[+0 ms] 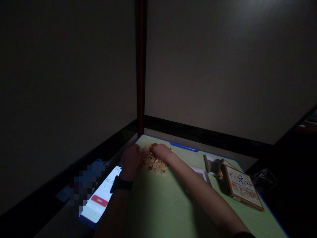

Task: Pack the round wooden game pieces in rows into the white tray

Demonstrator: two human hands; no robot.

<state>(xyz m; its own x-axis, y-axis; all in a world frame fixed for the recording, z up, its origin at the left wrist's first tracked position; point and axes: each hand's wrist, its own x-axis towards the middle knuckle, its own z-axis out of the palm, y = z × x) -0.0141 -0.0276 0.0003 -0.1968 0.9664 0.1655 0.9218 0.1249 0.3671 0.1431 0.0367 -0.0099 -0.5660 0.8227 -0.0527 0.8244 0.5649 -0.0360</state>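
A heap of round wooden game pieces (156, 165), some with red or dark markings, lies on the pale green table (158, 205). My left hand (130, 161) is at the left edge of the heap, with a black band on its wrist. Its fingers are turned away and dark, so their grip does not show. From the right, my right hand (160, 152) reaches over the far side of the heap, fingers bent down and drawn together among the pieces. Whatever is between those fingertips is too small to make out.
A lit phone (96, 201) with a running time display lies left of my left forearm. Behind my right forearm is a pale tray (201, 172), partly hidden. Farther right are an open box part (211, 164) and a printed box (244, 186). Walls meet behind the table.
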